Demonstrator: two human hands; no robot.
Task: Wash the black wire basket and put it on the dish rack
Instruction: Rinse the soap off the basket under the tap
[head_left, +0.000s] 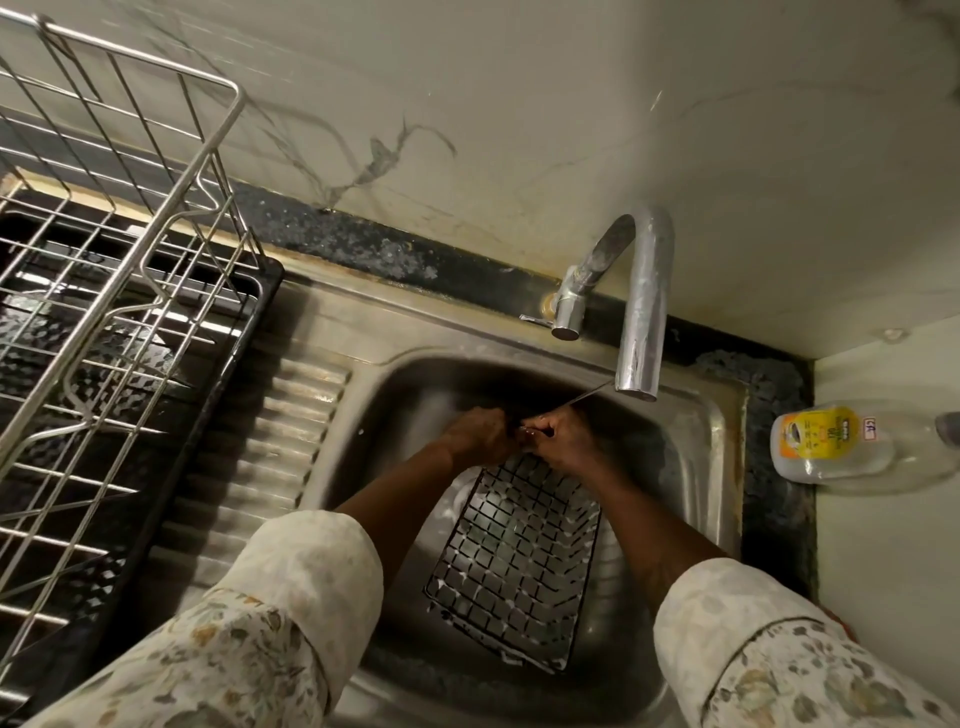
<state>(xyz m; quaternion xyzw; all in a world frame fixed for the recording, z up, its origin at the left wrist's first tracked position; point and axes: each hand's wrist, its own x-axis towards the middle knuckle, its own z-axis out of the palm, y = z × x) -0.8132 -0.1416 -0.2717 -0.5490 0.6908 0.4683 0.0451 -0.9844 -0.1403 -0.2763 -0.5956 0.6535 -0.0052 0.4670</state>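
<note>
While the black wire basket (514, 561) is lying in the sink (698, 467) below the faucet (644, 312), my right hand (563, 441) is gripping its far rim. My left hand (480, 434) is curling alongside, though I cannot tell what it is holding.

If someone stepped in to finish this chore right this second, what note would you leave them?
Hands: the left hand and the right hand are side by side, both curled on the far rim of the black wire basket.
Basket: it lies in the sink, near the tap, with white flecks on its wires, likely suds.
Rack: the dish rack stands left of the sink.
Done: washing looks under way.
Left: finish, rinse, then lift the basket onto the dish rack.
</note>
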